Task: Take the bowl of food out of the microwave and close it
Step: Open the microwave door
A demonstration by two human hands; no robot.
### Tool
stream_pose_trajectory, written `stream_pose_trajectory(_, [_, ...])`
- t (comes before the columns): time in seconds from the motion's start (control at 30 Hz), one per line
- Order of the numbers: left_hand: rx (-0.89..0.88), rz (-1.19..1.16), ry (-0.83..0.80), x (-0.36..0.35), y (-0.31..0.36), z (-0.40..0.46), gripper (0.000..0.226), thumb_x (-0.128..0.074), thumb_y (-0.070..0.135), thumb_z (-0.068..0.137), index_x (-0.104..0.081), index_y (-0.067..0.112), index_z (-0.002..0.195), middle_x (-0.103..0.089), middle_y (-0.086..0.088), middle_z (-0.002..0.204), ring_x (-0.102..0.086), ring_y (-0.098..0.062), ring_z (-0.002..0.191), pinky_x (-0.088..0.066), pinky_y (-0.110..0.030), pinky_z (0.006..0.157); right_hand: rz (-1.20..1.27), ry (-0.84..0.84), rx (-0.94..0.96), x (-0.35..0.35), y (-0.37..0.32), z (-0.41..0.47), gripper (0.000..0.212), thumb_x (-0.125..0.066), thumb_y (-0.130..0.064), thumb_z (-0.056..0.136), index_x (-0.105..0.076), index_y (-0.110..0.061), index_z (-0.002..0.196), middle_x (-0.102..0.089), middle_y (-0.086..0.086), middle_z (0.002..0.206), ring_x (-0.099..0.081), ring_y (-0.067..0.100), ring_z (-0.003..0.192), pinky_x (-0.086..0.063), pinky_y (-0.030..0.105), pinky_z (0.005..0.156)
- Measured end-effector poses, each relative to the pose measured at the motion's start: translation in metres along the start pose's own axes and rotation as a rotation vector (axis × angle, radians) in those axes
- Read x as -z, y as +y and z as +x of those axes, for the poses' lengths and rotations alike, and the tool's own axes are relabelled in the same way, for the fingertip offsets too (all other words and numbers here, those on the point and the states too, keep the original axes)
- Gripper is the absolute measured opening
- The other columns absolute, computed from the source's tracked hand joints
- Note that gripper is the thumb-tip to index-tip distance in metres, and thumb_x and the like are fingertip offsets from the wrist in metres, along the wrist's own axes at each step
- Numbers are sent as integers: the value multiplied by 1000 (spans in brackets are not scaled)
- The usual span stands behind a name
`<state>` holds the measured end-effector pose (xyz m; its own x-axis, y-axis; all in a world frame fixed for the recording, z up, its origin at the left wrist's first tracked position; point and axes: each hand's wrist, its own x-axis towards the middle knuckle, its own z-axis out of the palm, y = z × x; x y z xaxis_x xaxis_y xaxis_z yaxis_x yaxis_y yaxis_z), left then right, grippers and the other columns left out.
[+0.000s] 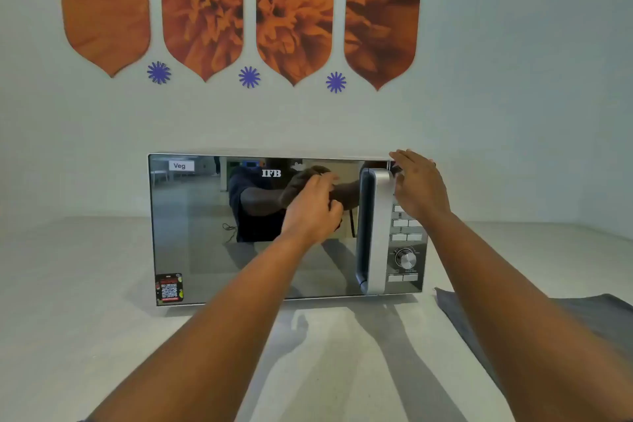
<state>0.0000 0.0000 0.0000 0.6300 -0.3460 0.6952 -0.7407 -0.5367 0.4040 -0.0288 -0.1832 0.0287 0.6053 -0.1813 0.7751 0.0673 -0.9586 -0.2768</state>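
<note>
A silver microwave (205,250) with a mirrored door stands on the white counter against the wall, its door shut. The bowl of food is hidden from view. My left hand (313,207) hovers in front of the mirrored door with fingers loosely curled, holding nothing, just left of the vertical silver handle (375,233). My right hand (419,185) is spread at the top right corner of the microwave, over the control panel and beside the handle's upper end, fingers apart and holding nothing.
A grey cloth (582,319) lies on the counter to the right of the microwave. The control panel with buttons and a dial (406,258) is on the microwave's right side. The white counter (68,319) extends left and in front.
</note>
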Motion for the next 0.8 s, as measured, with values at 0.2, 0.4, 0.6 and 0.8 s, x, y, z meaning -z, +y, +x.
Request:
stream_pose_trajectory(0.2, [197, -359, -185, -39, 21, 10, 51, -51, 14, 91, -34, 12, 138, -48, -14, 136, -50, -27, 121, -45, -36, 98, -40, -59, -4, -2, 17, 2, 53, -54, -14, 88, -35, -12, 137, -37, 12, 148, -31, 28, 137, -28, 44, 114])
stream_pose_trajectory(0.4, [339, -498, -252, -71, 28, 12, 46, -50, 22, 93, -36, 14, 136, -51, -12, 136, -51, -26, 121, -43, -39, 100, -51, -93, 10, -7, 25, 2, 64, -59, -19, 86, -28, -14, 141, -33, 11, 149, -26, 27, 139, -30, 44, 112])
stream_pose_trajectory(0.6, [357, -504, -115, -93, 29, 12, 39, -52, 26, 92, -47, 9, 127, -57, -14, 129, -56, -26, 115, -48, -35, 92, -34, -60, 7, -7, 29, 6, 62, -64, -16, 82, -34, -16, 137, -40, 10, 145, -33, 28, 135, -33, 43, 109])
stream_pose_trajectory(0.8, [405, -441, -56, -102, 30, 16, 39, -58, 29, 88, -52, 6, 119, -61, -14, 122, -59, -27, 109, -50, -34, 88, -74, -48, 20, -9, 26, 5, 68, -69, -10, 77, -35, -14, 136, -42, 11, 143, -33, 27, 134, -36, 42, 107])
